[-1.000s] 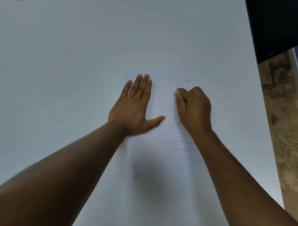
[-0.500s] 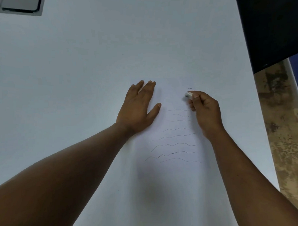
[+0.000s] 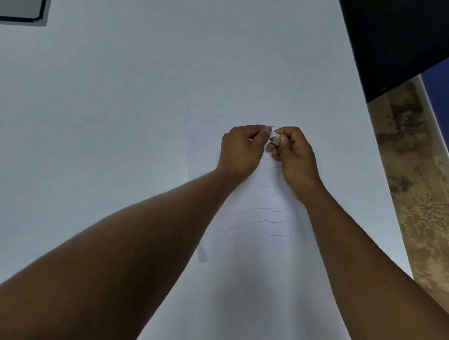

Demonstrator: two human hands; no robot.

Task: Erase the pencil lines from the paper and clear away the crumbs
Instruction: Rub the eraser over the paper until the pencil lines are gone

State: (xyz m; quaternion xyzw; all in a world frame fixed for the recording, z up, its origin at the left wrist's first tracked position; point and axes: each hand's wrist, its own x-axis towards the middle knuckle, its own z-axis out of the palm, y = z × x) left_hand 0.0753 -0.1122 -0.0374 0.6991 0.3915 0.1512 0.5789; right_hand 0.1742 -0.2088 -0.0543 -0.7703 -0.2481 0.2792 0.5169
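Eraser point(image 3: 272, 139) sits at the centre of the frame, a small white block pinched in the curled fingers of the right hand point(image 3: 294, 157), above the upper end of the paper point(image 3: 255, 272). The left hand point(image 3: 240, 150) is curled too, its fingertips touching the eraser's left end; whether it truly pinches the block or only picks at it, I cannot tell.

Pencil lines point(image 3: 262, 222), several wavy strokes running left to right, lie below the hands in the frame, towards the person, between the two forearms. The nearest faint strokes are just under the right hand; the darker ones are further down. One short mark shows just above the eraser. In my judgement the right hand is placed to rub, with the eraser coming down and back along the sheet, across the strokes.

Nothing lies on the lines. The white table point(image 3: 118, 115) carries a grey flat object point(image 3: 20, 2) at upper left and a dark object point(image 3: 401, 36) at upper right, both well apart.
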